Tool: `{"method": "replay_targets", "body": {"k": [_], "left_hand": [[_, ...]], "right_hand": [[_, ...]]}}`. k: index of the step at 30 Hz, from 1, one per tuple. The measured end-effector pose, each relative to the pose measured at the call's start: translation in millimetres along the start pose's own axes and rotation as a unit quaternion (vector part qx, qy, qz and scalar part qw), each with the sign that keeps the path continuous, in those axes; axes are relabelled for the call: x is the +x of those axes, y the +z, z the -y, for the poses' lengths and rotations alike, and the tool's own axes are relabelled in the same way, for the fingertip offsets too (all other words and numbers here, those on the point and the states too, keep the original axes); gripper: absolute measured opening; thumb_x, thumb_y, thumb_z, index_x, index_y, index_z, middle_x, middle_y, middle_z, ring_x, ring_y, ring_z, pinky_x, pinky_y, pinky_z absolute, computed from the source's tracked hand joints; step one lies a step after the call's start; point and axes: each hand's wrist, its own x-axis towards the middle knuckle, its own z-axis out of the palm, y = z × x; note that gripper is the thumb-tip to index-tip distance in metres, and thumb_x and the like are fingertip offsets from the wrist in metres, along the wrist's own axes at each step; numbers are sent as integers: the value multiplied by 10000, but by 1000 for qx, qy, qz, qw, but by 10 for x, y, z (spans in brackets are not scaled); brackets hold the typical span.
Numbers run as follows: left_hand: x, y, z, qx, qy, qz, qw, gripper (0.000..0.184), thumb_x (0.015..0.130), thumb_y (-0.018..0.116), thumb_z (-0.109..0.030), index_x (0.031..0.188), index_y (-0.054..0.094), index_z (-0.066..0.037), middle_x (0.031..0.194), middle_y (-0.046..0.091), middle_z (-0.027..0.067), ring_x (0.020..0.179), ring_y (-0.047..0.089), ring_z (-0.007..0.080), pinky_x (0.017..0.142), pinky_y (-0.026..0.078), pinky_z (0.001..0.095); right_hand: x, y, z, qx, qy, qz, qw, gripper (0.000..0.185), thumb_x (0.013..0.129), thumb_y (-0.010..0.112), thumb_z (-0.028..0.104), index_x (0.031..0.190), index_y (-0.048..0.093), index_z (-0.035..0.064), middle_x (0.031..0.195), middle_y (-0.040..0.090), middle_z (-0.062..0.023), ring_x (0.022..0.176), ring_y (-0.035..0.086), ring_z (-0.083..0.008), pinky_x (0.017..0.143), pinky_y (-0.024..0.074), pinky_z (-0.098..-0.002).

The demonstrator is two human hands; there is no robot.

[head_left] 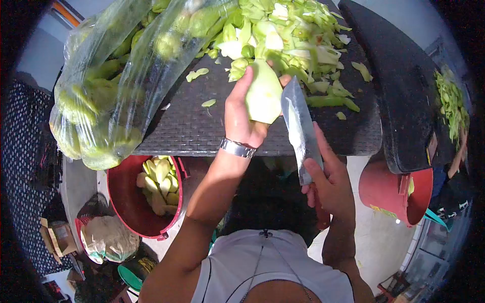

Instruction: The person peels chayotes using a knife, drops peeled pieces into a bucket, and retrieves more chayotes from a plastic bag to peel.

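A peeled, pale green chayote (263,93) sits in my left hand (240,113), fingers wrapped round it over the table's near part. My right hand (328,184) grips a broad-bladed knife (300,126) by its handle, the tip pointing away from me. The blade is just right of the chayote, and I cannot tell whether they touch. Wet, pale residue clings to the blade. Beyond both hands lies a heap of green and white peelings (298,40). Part of the left fingers is hidden behind the chayote.
A clear plastic bag (106,96) of unpeeled chayotes overhangs the left of the dark woven table (202,136). Below it, a red tub (124,197) holds peeled pieces. A dark board or chair back (399,91) stands right, above another red bucket (376,187).
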Motion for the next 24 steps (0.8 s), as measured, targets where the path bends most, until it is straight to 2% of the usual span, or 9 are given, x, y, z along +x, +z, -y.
{"method": "replay_targets", "body": {"k": [3, 6, 9, 16, 22, 24], "left_hand": [[-6, 17, 1, 3, -10, -3, 1000, 513, 1027, 567, -416, 1349, 567, -17, 1112, 709, 124, 1023, 714, 276, 823, 590, 376], [-22, 57, 35, 48, 11, -40, 998, 495, 1033, 547, -410, 1312, 591, -2, 1149, 712, 141, 988, 711, 254, 894, 573, 397], [-56, 74, 69, 22, 1, -29, 999, 478, 1048, 533, -410, 1305, 585, -9, 1079, 716, 116, 962, 701, 228, 850, 581, 375], [-161, 106, 358, 4, -42, -13, 999, 535, 1072, 469, -453, 1278, 558, 33, 1026, 707, 172, 893, 734, 322, 825, 598, 437], [-205, 142, 362, 14, -16, -39, 999, 540, 1077, 456, -456, 1274, 561, 36, 1022, 707, 177, 915, 735, 313, 836, 601, 436], [-191, 78, 380, 39, -15, -29, 999, 549, 1064, 465, -492, 1318, 558, -15, 1093, 705, 156, 1002, 709, 305, 909, 570, 445]], "right_hand": [[0, 1, 3, -12, -7, -1, 1000, 640, 1035, 556, 164, 1615, 302, 258, 655, 636, -54, 467, 564, -107, 429, 490, -293], [7, 4, -12, -4, -17, 5, 1000, 633, 1040, 547, 165, 1616, 298, 249, 664, 635, -54, 470, 567, -110, 434, 495, -292], [29, 36, -57, 19, -20, 3, 1000, 628, 1047, 533, 169, 1620, 286, 241, 670, 631, -50, 469, 561, -109, 431, 490, -284], [139, 103, -109, 42, -48, 7, 998, 641, 1061, 512, 189, 1635, 232, 243, 676, 616, -50, 446, 524, -95, 409, 460, -266], [202, 145, -109, 93, -84, 20, 992, 637, 1078, 503, 224, 1641, 205, 211, 663, 599, -47, 443, 519, -87, 395, 448, -248], [210, 163, -31, 108, -86, 13, 990, 593, 1077, 481, 172, 1620, 247, 127, 816, 632, -55, 489, 534, -56, 395, 434, -208]]}}
